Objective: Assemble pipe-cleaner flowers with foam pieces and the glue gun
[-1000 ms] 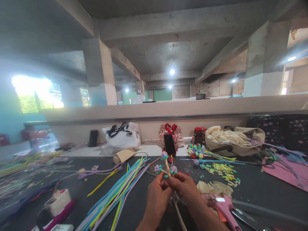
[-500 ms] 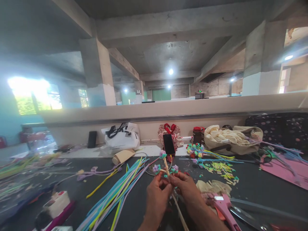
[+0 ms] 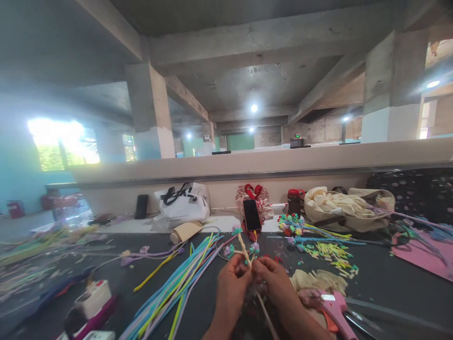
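Between my two hands is a branched craft flower stem [image 3: 243, 246], pale cream and wrapped, with small purple and teal blossoms at the branch ends. My left hand [image 3: 231, 288] pinches it at the fork from the left. Close beside it, the fingertips of my right hand [image 3: 272, 281] are pressed together on the stem at the same spot. Below the hands the long lower part of the stem [image 3: 265, 309] runs down toward me. What exactly lies between the fingertips is partly hidden.
Left of my hands lies a bundle of blue, yellow and lilac pipe cleaners [image 3: 173, 288]. To the right are a pink glue gun [image 3: 334, 304], yellow cut pieces [image 3: 332, 255] and finished small flowers [image 3: 290, 224]. A phone [image 3: 251, 215] leans on a patterned bag; a white bag [image 3: 182, 203] stands behind.
The flower stem has tilted to the left at its top, and its blossoms have shifted slightly. My right fingers have curled more closely around the fork. The whole view has swung slightly left.
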The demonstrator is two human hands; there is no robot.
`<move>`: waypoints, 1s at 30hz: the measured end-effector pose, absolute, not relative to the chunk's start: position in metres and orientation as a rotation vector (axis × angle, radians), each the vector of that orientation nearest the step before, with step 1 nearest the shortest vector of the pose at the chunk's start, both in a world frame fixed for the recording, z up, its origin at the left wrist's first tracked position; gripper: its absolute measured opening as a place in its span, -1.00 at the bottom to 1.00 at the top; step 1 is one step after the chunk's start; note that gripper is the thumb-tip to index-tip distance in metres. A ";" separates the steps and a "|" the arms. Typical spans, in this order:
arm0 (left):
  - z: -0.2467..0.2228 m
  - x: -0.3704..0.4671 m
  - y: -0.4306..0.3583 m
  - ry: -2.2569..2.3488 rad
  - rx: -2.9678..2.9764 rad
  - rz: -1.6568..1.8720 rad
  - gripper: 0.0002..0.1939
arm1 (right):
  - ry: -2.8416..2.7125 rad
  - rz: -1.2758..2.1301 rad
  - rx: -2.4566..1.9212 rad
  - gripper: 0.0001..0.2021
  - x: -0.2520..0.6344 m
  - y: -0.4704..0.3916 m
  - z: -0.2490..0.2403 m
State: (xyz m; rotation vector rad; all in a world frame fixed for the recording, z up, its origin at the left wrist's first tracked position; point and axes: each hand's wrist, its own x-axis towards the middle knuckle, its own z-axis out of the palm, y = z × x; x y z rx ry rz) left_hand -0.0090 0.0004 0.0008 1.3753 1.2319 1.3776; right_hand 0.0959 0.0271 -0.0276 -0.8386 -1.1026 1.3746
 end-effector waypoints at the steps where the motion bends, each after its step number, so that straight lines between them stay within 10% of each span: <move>1: 0.000 -0.012 0.003 1.226 1.362 1.386 -0.75 | -1.150 1.345 -0.887 -0.66 0.095 0.028 -0.030; 14: -0.012 -0.022 0.016 1.188 1.185 1.324 -0.75 | -1.686 0.714 -1.228 -0.93 0.096 0.010 -0.020; 30: -0.010 -0.026 0.010 1.096 1.054 1.220 -0.70 | -1.596 0.884 -1.186 -0.90 0.098 0.010 -0.016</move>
